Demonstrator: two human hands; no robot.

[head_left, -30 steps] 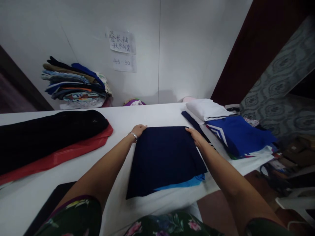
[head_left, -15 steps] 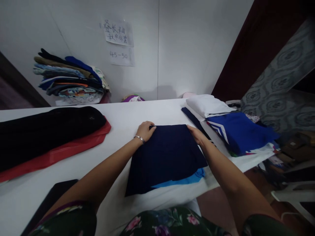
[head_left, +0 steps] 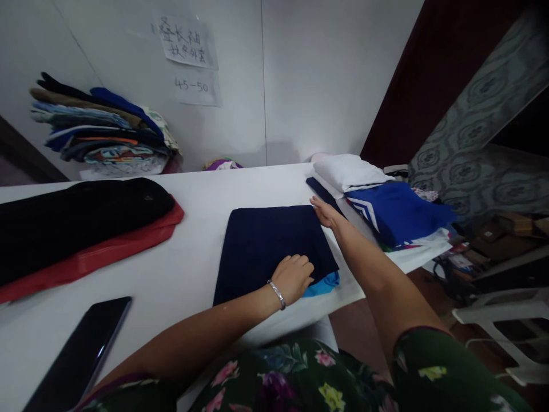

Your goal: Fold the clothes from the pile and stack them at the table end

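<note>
A folded navy garment (head_left: pixel 263 243) lies flat on the white table (head_left: pixel 189 269), with a light blue layer (head_left: pixel 323 283) peeking out at its near right corner. My left hand (head_left: pixel 294 277), with a silver bracelet on the wrist, rests on the garment's near edge with fingers curled down onto the cloth. My right hand (head_left: pixel 325 213) lies at the far right corner of the garment, fingers stretched out against its edge.
A black garment on a red one (head_left: pixel 81 229) lies at the left. A dark phone (head_left: pixel 79 355) sits near the front left. Folded white and blue clothes (head_left: pixel 386 209) are stacked at the right. A pile of clothes (head_left: pixel 103 140) stands against the wall.
My left hand moved from the garment's far left corner to its near edge. My right hand stayed at the far right corner. The view shifted rightward and down.
</note>
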